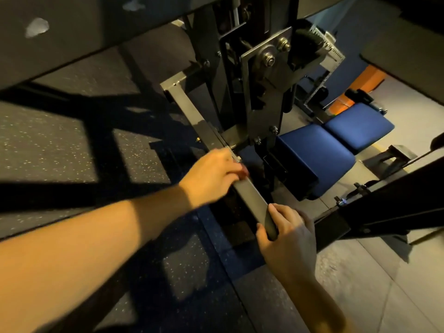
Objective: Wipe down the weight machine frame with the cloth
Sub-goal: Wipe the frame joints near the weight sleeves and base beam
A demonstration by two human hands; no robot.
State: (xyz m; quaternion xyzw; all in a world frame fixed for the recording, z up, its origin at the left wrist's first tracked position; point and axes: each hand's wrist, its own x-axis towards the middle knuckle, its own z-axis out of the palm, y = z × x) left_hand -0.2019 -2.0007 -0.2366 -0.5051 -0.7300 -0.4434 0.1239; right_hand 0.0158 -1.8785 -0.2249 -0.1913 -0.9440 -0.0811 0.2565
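Covering the left side is a dark, speckled rubber floor. Above it the left hand lies across the grey frame bar of the weight machine, its grip curled over the bar's top edge. Blur hides whether a cloth is under the fingers. The bar runs diagonally from upper left to lower right. At its near end the right hand has its grip closed round the bar, thumb on top. Further right sit two blue pads.

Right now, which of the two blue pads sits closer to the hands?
The near blue pad, just past the grey bar that the right hand grips; the far blue pad lies beyond it.
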